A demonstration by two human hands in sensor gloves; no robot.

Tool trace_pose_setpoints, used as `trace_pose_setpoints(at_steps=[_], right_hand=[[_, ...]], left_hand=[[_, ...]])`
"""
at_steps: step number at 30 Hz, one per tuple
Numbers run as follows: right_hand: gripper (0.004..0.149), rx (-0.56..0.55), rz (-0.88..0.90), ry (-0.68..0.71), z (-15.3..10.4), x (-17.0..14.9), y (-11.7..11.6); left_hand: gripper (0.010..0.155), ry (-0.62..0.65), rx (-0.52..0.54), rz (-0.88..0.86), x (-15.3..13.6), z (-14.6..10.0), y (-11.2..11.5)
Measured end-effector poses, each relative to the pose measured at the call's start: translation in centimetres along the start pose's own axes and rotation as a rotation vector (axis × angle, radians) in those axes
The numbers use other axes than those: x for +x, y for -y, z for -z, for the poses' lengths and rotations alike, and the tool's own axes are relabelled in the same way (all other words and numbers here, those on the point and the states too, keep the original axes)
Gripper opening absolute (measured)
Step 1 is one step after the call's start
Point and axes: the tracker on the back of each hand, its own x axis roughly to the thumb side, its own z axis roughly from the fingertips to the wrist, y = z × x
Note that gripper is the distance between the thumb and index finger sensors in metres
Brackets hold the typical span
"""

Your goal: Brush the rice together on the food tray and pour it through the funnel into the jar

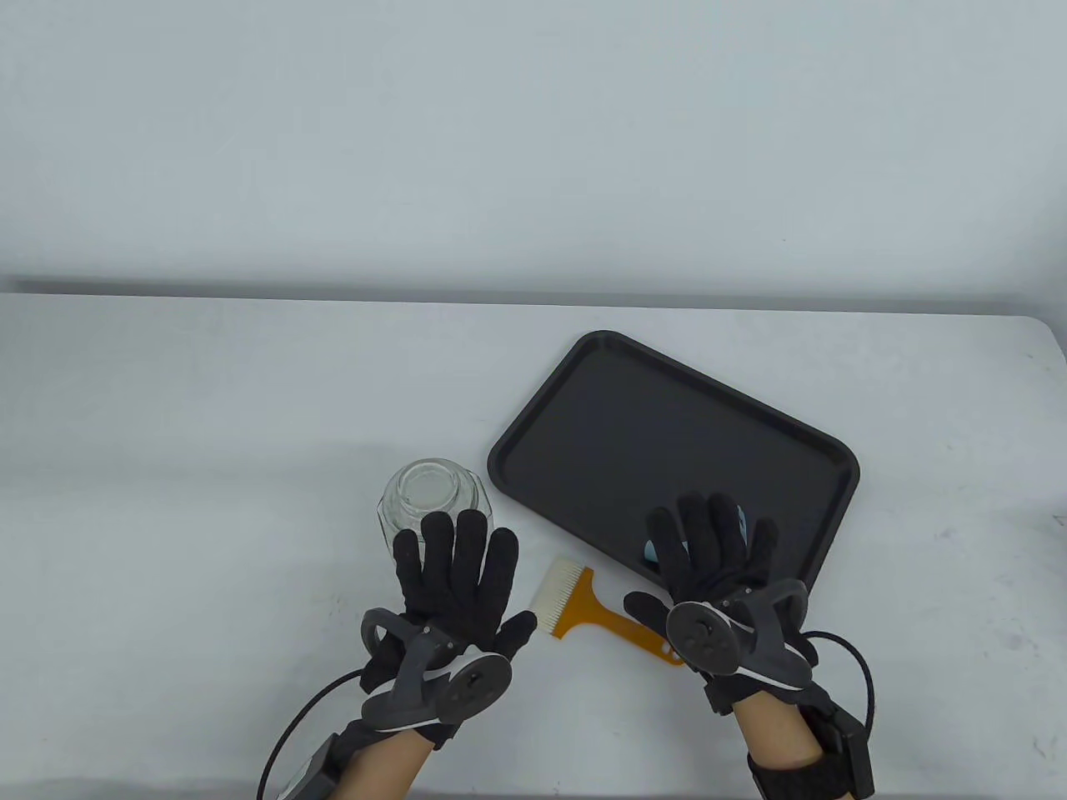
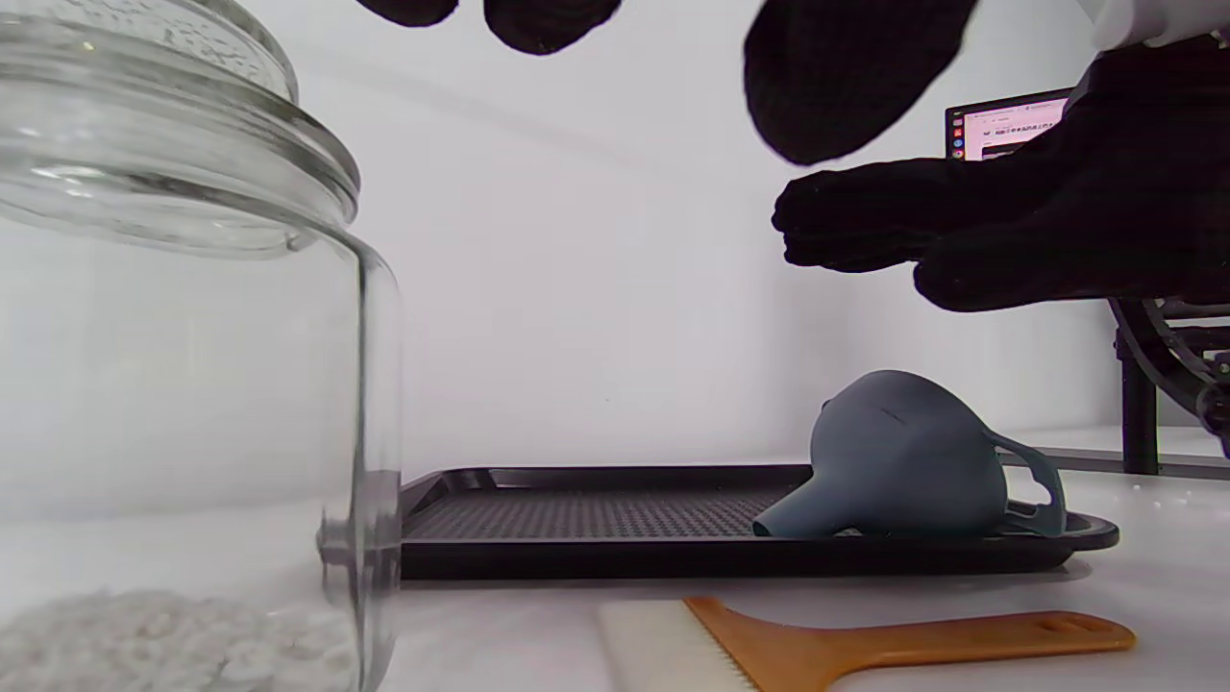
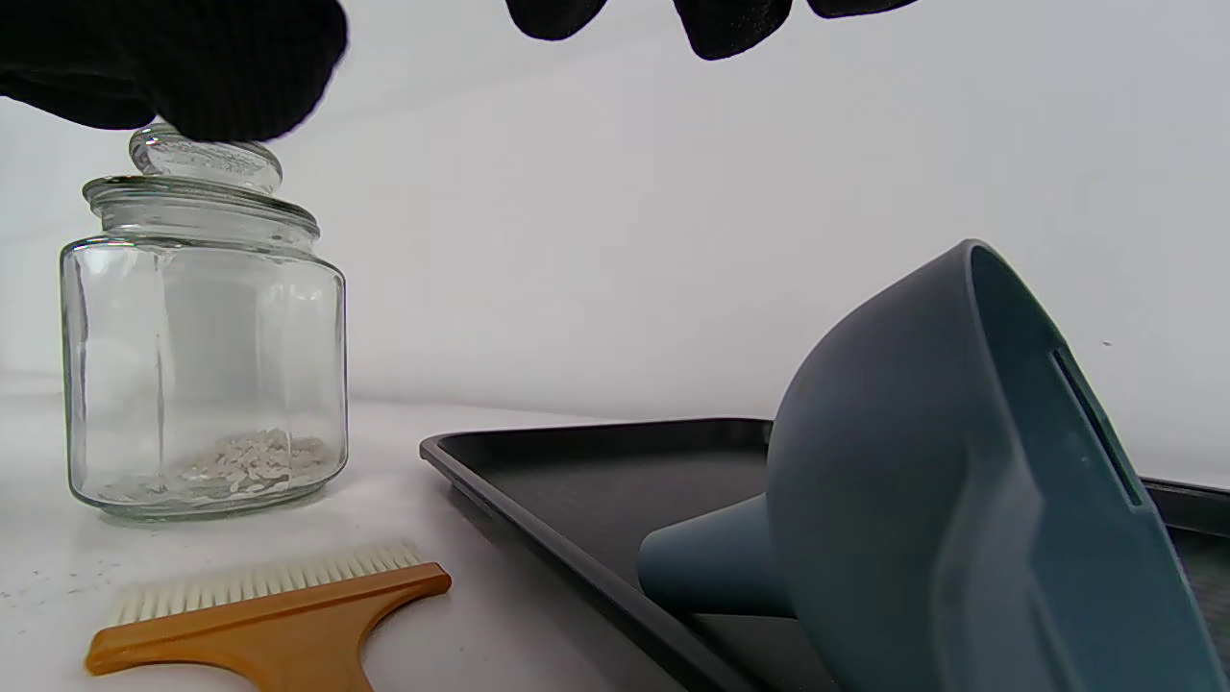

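Note:
A glass jar point(image 1: 429, 496) with its glass lid point(image 3: 207, 159) on stands left of the black tray point(image 1: 675, 400). A thin layer of rice point(image 3: 250, 461) lies in its bottom. The grey-blue funnel point(image 2: 903, 461) lies on its side at the tray's near corner. An orange brush point(image 1: 583, 608) with white bristles lies on the table between my hands. My left hand point(image 1: 454, 558) hovers flat with fingers spread, just in front of the jar. Over the funnel my right hand point(image 1: 708, 542) is spread open and hides most of it from above. Neither hand holds anything.
I see no rice on the tray floor point(image 2: 596, 524). A white wall backs the table's far edge point(image 1: 533, 296). A laptop screen point(image 2: 1009, 125) and a black stand point(image 2: 1143, 384) show beyond the table's right side.

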Motion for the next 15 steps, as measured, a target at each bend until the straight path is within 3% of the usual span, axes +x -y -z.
trace_pose_setpoints(at_steps=[15], right_hand=[[0.086, 0.02, 0.004, -0.012, 0.03, -0.17, 0.09]], left_hand=[[0.087, 0.009, -0.01, -0.017, 0.17, 0.0, 0.18]])
